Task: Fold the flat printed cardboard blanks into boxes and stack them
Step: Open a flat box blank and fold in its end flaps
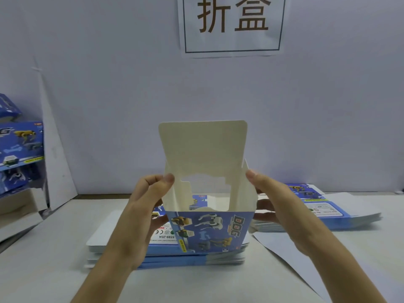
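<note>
A half-formed blue printed box [209,230] stands upright in mid-air above the table, its open end up and its white top flap [203,145] raised at the back. My left hand [144,206] grips the box's left wall, thumb on the rim. On the right wall, my right hand [273,200] holds the box with its thumb at the top corner and its fingers behind. Under the box lies a stack of flat blanks [122,243].
A second pile of flat blanks [328,213] lies at the right, near the wall. Folded boxes [19,149] are stacked at the far left beside a leaning white board [56,160]. A paper sign [231,25] hangs on the wall.
</note>
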